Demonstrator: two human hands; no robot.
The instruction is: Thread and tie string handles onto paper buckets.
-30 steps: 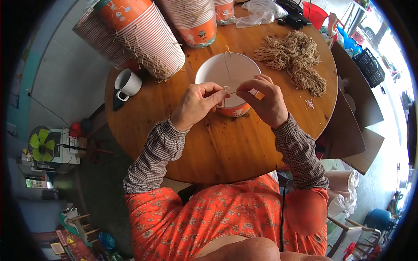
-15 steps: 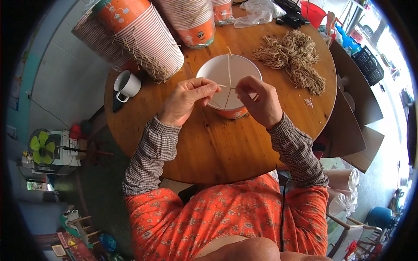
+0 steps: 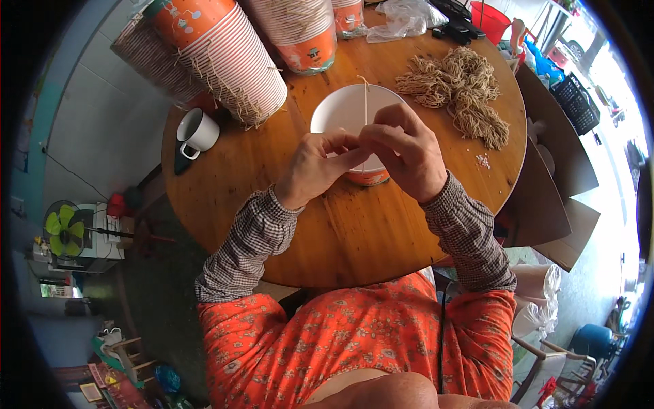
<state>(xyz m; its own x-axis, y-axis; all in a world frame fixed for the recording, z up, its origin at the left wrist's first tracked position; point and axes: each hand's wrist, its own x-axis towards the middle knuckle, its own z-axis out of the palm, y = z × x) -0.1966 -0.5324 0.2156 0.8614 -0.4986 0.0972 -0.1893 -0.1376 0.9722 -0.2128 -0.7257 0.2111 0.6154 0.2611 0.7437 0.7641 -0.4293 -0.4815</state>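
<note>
Both hands [image 3: 364, 160] pinch string [image 3: 366, 102] over bowl [image 3: 340, 112].

Brown checked sleeves under an orange floral apron.

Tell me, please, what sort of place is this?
Probably a small home workshop: stacks of paper cups and a heap of twine on a round wooden table, a fan nearby.

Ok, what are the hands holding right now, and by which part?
Both hands, left hand and right hand, pinch a thin tan string at its near end, over the white paper bowl; the rest runs across the bowl.
</note>
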